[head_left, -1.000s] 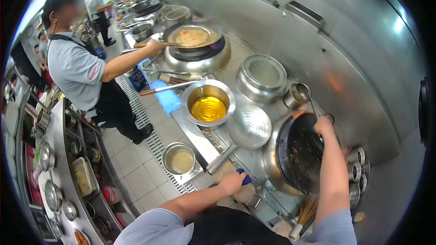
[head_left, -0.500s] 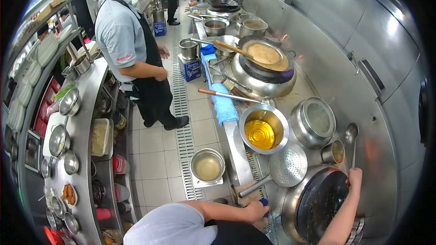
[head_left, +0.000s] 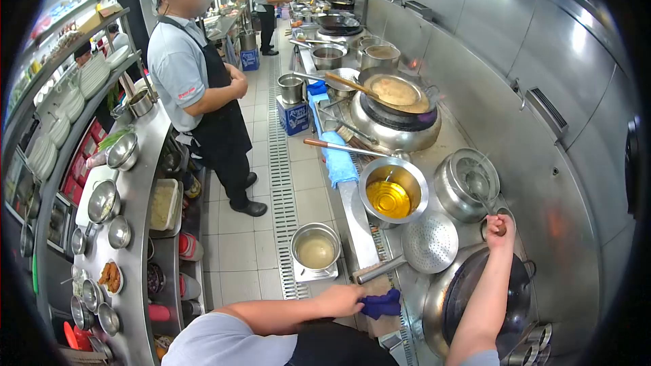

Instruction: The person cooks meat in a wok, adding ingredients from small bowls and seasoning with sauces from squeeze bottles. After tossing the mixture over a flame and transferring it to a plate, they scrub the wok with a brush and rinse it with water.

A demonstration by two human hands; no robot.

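My right hand (head_left: 500, 227) grips the handle of a steel ladle (head_left: 479, 185), whose bowl hangs over the lidded steel pot (head_left: 456, 198). Just below my forearm sits a black wok (head_left: 475, 283) with scattered crumbs inside. My left hand (head_left: 344, 298) rests at the stove's front edge, fingers closed on a dark blue cloth (head_left: 382, 305). A perforated strainer (head_left: 430, 244) lies between my two hands. Beyond it stands a steel bowl of yellow oil (head_left: 390, 196).
A co-worker in a grey shirt and black apron (head_left: 203, 94) stands in the aisle. A second wok of pale food (head_left: 397, 91) holds a wooden-handled ladle. A pot of liquid (head_left: 315, 249) sits on the floor. The left counter (head_left: 139, 162) carries several bowls.
My right hand left the wok's rim and raised the ladle to the steel pot. The co-worker let go of the far wok's ladle and stepped back. My view swung left.
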